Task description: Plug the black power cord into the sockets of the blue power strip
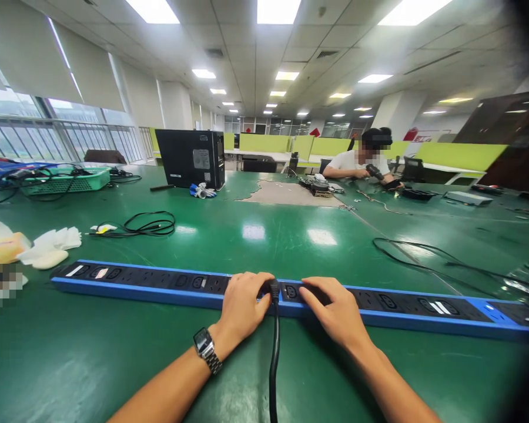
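A long blue and black power strip lies across the green table in front of me. Near its middle stands a black plug, whose thick cord runs down toward me. My left hand rests over the strip just left of the plug, with thumb and forefinger closed against the plug's side. On the other side of the plug, my right hand is wrapped over the strip, thumb on top near a socket. Its other fingers are partly hidden behind the strip's far side. A watch is on my left wrist.
A looped black cable, a green basket of cords and a black computer case stand beyond the strip. Loose cables lie at right. Across the table, a person handles a dark object.
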Tool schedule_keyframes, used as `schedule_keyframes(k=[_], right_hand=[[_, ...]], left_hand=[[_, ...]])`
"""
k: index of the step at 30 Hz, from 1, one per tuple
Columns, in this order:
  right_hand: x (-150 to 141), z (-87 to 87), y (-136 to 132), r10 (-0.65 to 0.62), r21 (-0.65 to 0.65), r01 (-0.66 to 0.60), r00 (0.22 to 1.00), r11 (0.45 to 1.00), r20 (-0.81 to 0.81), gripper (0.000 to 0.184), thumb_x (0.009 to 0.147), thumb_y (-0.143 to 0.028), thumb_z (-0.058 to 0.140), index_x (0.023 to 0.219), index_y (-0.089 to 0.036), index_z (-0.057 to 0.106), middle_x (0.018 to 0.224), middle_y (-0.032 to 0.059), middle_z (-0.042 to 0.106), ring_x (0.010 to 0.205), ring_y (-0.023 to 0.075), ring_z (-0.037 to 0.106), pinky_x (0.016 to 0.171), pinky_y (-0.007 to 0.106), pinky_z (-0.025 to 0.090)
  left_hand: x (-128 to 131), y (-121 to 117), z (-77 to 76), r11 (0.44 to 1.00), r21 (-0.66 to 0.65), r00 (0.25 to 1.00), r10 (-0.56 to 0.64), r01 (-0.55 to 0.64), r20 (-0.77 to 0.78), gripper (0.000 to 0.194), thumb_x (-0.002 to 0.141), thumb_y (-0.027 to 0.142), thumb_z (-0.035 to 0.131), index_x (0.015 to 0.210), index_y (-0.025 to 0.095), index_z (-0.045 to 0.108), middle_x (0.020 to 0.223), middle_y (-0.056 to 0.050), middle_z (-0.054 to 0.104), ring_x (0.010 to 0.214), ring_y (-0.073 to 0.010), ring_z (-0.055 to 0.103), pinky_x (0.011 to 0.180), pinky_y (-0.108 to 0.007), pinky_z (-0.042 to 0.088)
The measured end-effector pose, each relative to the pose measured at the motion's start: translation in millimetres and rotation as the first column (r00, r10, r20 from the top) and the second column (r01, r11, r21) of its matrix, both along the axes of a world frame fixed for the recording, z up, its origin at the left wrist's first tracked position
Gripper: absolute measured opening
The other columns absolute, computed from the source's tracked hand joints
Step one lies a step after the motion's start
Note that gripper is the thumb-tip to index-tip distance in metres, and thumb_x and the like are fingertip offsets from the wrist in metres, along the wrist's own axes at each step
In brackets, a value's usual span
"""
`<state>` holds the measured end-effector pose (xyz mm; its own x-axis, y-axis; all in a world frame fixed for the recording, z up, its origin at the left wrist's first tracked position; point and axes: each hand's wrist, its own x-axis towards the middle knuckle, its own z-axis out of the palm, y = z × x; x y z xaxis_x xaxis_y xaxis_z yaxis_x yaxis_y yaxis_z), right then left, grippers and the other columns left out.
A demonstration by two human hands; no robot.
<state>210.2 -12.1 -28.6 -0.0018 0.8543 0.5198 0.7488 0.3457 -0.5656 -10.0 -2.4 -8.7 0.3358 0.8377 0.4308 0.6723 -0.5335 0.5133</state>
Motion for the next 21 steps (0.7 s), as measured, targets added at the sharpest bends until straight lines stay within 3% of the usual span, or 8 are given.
schedule_keyframes(k=[4,7,11,15,18,21], right_hand=[[-15.1,4.0,-2.6,0.091,0.015,-0.092,0.994,0.996,0.063,0.028,0.082,-0.038,0.062,0.105,-0.022,0.068,0.103,0.0078,0.071,0.098,0.0258,0.061,0.089,0.045,0.048],[-39.7,7.7,-0.9,0.188,-0.004,-0.189,0.973,0.982,0.134,0.043,0.08,-0.032,0.065,0.123,-0.023,0.06,0.112,0.0083,0.069,0.102,0.026,0.059,0.091,0.047,0.046],[-56.8,13.4,3.1,0.193,0.047,-0.196,0.978,0.979,0.074,0.031,0.086,-0.035,0.06,0.115,-0.023,0.063,0.102,0.0074,0.071,0.093,0.0237,0.062,0.085,0.042,0.048],[-17.4,16.7,0.1,0.008,0.169,0.018,0.988,0.985,-0.156,0.033,0.086,-0.045,0.058,0.111,-0.023,0.063,0.103,0.0071,0.069,0.094,0.0221,0.063,0.084,0.037,0.049],[28.4,10.0,-5.6,-0.108,0.037,0.115,0.98,0.993,-0.169,0.041,0.083,-0.055,0.057,0.107,-0.023,0.065,0.1,0.0072,0.07,0.09,0.0228,0.065,0.081,0.036,0.051],[53.2,1.5,-9.9,-0.088,-0.081,0.08,0.992,0.993,-0.091,0.044,0.082,-0.058,0.057,0.105,-0.022,0.066,0.095,0.0077,0.07,0.086,0.0232,0.065,0.078,0.037,0.051]], left_hand=[[-2.0,-1.3,3.4,0.999,-0.001,0.997,-0.032,0.032,-0.065,0.036,0.081,0.017,0.063,0.116,0.027,0.06,0.109,-0.003,0.069,0.104,-0.023,0.06,0.093,-0.04,0.043],[-6.8,-2.2,2.3,1.0,0.023,0.993,-0.004,0.006,-0.115,0.062,0.076,0.025,0.069,0.134,0.023,0.047,0.123,-0.008,0.063,0.115,-0.0261,0.055,0.1,-0.043,0.04],[-14.2,-0.6,-2.5,0.999,0.037,0.977,0.037,-0.03,-0.208,0.077,0.074,0.026,0.072,0.142,0.02,0.036,0.129,-0.011,0.06,0.119,-0.0276,0.052,0.104,-0.046,0.036],[-14.9,-0.7,-2.6,0.998,0.02,0.971,0.055,-0.052,-0.235,0.082,0.071,0.031,0.079,0.141,0.02,0.037,0.126,-0.011,0.062,0.117,-0.0276,0.054,0.104,-0.046,0.037],[-12.4,-1.9,-1.2,0.999,0.018,0.972,0.053,-0.05,-0.227,0.082,0.07,0.031,0.081,0.139,0.021,0.039,0.126,-0.01,0.062,0.117,-0.0276,0.054,0.104,-0.046,0.037],[-11.2,-2.9,-0.6,0.998,0.016,0.974,0.056,-0.054,-0.218,0.08,0.07,0.029,0.081,0.138,0.022,0.04,0.126,-0.01,0.062,0.117,-0.028,0.054,0.104,-0.047,0.037]])
